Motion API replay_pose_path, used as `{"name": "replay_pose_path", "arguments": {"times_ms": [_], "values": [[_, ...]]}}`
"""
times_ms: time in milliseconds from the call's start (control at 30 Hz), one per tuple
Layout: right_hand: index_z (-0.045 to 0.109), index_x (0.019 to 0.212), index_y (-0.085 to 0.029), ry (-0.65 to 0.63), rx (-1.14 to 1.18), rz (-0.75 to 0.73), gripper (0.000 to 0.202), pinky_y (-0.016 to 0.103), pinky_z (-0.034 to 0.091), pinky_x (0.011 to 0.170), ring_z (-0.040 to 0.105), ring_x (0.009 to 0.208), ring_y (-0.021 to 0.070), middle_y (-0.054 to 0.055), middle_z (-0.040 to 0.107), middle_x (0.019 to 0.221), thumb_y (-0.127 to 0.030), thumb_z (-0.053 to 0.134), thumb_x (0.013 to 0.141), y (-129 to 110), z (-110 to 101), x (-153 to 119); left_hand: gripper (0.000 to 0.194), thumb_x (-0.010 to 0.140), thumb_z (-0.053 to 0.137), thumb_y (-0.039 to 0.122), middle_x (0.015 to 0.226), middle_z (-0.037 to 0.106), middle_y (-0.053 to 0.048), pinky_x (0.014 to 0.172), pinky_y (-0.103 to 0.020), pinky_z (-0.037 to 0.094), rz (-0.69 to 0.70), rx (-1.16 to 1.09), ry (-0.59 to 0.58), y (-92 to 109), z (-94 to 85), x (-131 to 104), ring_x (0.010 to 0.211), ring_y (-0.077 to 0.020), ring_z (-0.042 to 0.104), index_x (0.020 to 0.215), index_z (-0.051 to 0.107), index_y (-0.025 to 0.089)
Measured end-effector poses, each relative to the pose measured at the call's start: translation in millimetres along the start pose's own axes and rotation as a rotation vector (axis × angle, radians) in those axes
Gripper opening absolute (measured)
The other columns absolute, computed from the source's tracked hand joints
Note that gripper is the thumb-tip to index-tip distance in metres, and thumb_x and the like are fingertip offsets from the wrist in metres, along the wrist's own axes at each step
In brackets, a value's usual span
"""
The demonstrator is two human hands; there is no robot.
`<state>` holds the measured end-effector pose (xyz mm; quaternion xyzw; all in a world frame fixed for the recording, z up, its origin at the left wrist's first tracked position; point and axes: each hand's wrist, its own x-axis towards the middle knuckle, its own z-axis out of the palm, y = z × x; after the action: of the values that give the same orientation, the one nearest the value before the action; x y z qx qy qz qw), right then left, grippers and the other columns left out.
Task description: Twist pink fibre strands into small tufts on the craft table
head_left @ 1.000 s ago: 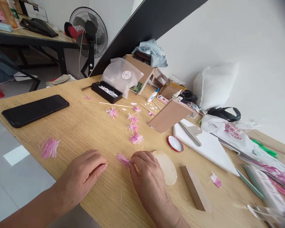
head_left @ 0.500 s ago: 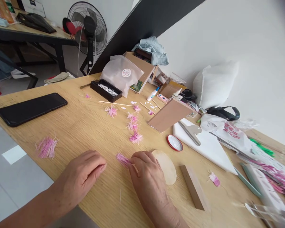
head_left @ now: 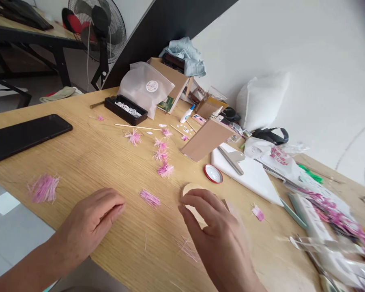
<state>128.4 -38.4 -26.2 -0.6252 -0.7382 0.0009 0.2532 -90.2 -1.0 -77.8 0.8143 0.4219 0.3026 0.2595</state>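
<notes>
My right hand (head_left: pixel 217 231) is raised over the table with thumb and forefinger apart and nothing visible between them. It partly covers a pale round disc (head_left: pixel 190 187) and a brown block (head_left: pixel 226 204). A small bundle of pink threads (head_left: pixel 150 198) lies on the table between my hands. My left hand (head_left: pixel 93 215) rests at the near edge, thumb pressed to curled fingers, with nothing showing in it. A bigger pink thread bundle (head_left: pixel 44 187) lies to its left. Fluffy pink thread tufts (head_left: pixel 161 154) sit in a row farther back. Loose strands (head_left: pixel 187 248) lie beside my right wrist.
A black phone (head_left: pixel 27 136) lies at the left edge. Behind stand a black tray (head_left: pixel 124 110) of white pieces, a glue bottle (head_left: pixel 187 114) and a leaning brown board (head_left: pixel 207 140). To the right are a red-rimmed lid (head_left: pixel 213 173), a clipboard (head_left: pixel 249 178) and a pink-white piece (head_left: pixel 257 212).
My right hand has let go of the small pink thread bundle and moved right, its fingers parting. The bundle stays on the table. My left hand keeps its pose; the view has shifted slightly.
</notes>
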Motion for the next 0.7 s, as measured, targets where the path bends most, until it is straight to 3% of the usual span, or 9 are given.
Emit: {"name": "replay_pose_path", "arguments": {"times_ms": [167, 267, 433, 567, 700], "values": [[0.059, 0.077, -0.023, 0.017, -0.047, 0.043, 0.015, 0.026, 0.046, 0.056, 0.059, 0.068, 0.0159, 0.004, 0.061, 0.08, -0.017, 0.045, 0.082, 15.0, -24.3, -20.2, 0.018, 0.085, 0.042, 0.027, 0.066, 0.057, 0.002, 0.056, -0.021, 0.041, -0.024, 0.016, 0.018, 0.4, -3.0, 0.6, 0.06, -0.0137, 0.053, 0.074, 0.055, 0.022], [0.06, 0.073, -0.023, -0.095, -0.046, 0.086, 0.017, 0.027, 0.047, 0.059, 0.061, 0.068, 0.0155, 0.002, 0.063, 0.077, -0.014, 0.048, 0.08, 24.5, -29.7, -34.3, 0.016, 0.083, 0.045, 0.03, 0.067, 0.058, 0.003, 0.058, -0.02, 0.04, -0.04, 0.033, 0.024, 4.7, -5.9, 0.7, 0.061, -0.013, 0.053, 0.075, 0.057, 0.023], [0.063, 0.073, -0.021, -0.342, 0.036, 0.2, 0.019, 0.026, 0.049, 0.062, 0.062, 0.071, 0.0144, 0.0, 0.064, 0.08, -0.004, 0.054, 0.074, 31.0, -28.8, -49.2, 0.019, 0.084, 0.043, 0.032, 0.068, 0.058, 0.003, 0.057, -0.019, 0.039, -0.013, 0.012, 0.03, 22.8, -4.2, -0.2, 0.062, -0.0121, 0.052, 0.075, 0.057, 0.022], [0.063, 0.076, -0.019, -0.356, 0.074, 0.202, 0.021, 0.026, 0.047, 0.066, 0.06, 0.075, 0.0143, 0.002, 0.063, 0.083, 0.0, 0.054, 0.074, 28.3, -24.1, -50.9, 0.016, 0.084, 0.044, 0.027, 0.066, 0.057, 0.003, 0.058, -0.02, 0.039, 0.099, -0.018, -0.029, 37.9, 5.6, -1.0, 0.061, -0.0121, 0.052, 0.076, 0.057, 0.022], [0.064, 0.077, -0.017, -0.349, 0.132, 0.102, 0.023, 0.024, 0.046, 0.067, 0.058, 0.076, 0.0131, 0.002, 0.062, 0.082, 0.003, 0.054, 0.074, 25.2, -17.2, -46.4, 0.016, 0.084, 0.043, 0.023, 0.066, 0.057, 0.003, 0.058, -0.021, 0.04, 0.186, -0.017, -0.098, 47.4, 16.2, -2.4, 0.061, -0.0124, 0.053, 0.075, 0.055, 0.022]]}}
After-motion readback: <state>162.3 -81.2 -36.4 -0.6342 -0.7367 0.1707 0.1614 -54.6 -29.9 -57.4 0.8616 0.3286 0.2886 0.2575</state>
